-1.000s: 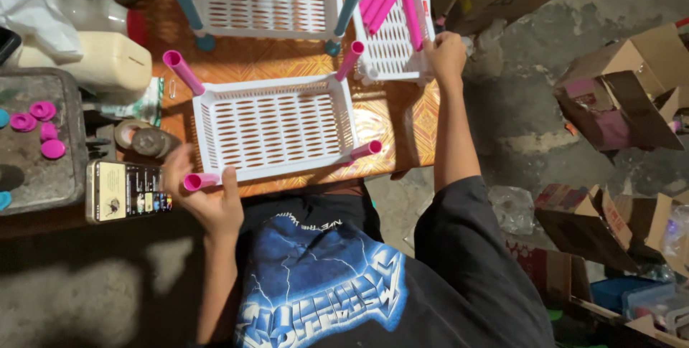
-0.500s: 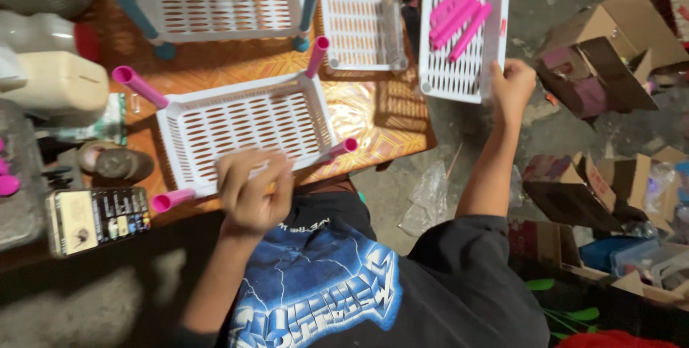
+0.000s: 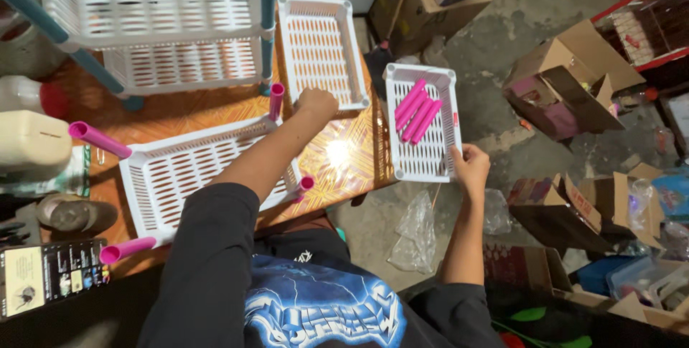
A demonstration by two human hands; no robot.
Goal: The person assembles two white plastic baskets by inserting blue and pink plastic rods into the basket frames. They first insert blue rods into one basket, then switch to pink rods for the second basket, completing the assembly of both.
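Baskets lie all about me on the desk (image 3: 215,115). My left hand (image 3: 316,102) is curled shut at the near short edge of an empty white basket (image 3: 319,50) that lies flat by the desk's far edge; whether it truly grips the rim I cannot tell. My right hand (image 3: 470,168) is clamped on the near right corner of a second white basket (image 3: 423,154), which overhangs the desk's right edge and carries a bundle of pink tubes (image 3: 418,110) in its far half. Under my left forearm sits a larger basket (image 3: 179,172) near the desk's near edge, with a pink tube standing at each of its four corners; the far right one (image 3: 275,100) is just beside my left hand. A white shelf rack (image 3: 151,3) on teal posts stands at the far left corner. Open cardboard boxes (image 3: 560,82) lie on the floor to my right.
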